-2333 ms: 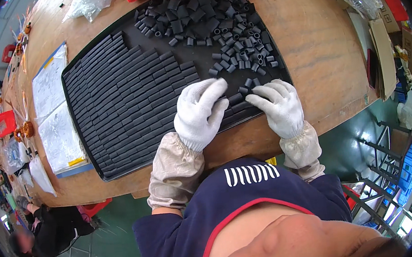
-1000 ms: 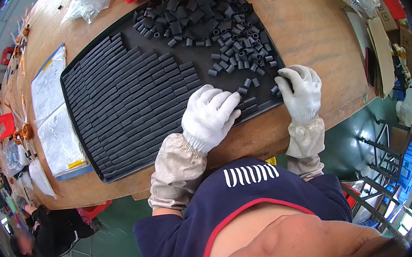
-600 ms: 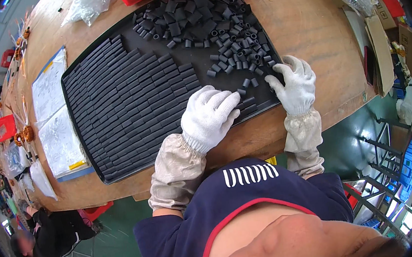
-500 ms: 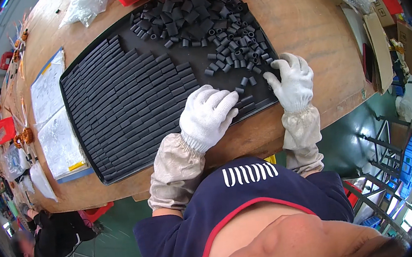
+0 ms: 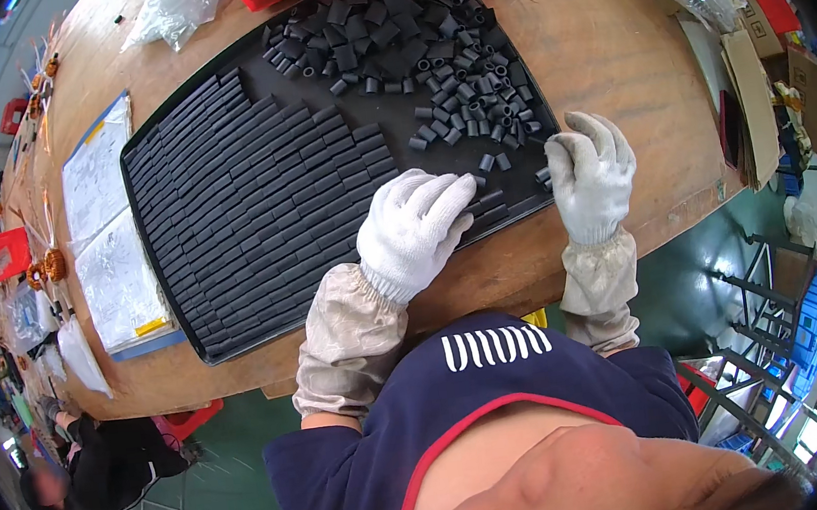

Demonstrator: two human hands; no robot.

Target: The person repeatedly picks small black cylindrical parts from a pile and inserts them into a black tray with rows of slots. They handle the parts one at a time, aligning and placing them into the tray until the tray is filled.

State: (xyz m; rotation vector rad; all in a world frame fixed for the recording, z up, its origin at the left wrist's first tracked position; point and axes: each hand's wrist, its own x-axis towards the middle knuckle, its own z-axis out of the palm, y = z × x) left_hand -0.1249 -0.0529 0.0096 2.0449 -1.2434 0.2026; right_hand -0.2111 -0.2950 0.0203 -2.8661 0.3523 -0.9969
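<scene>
Tray — black, shallow, rectangular — lies on the wooden workbench, running from about 9 o'clock up to 1 o'clock of the view. Its left half is filled with dark grey, short tubular pieces set end to end in tight parallel rows, matt and uniform in colour. Toward 12 to 1 o'clock the same pieces lie as a loose heap, some on end and showing hollow bores, some on their sides.

Left hand, in a white knit glove, rests palm down on the near end of the rows at centre; fingers are curled loosely and flat, and whether a piece is pinched beneath cannot be told. Right hand, also gloved, sits at about 3 o'clock of the tray on its near right corner, fingers spread and bent, gripping nothing visible — a few stray pieces lie just beside its fingertips.

Paper sheets lie at 9 o'clock, left of the tray.
</scene>
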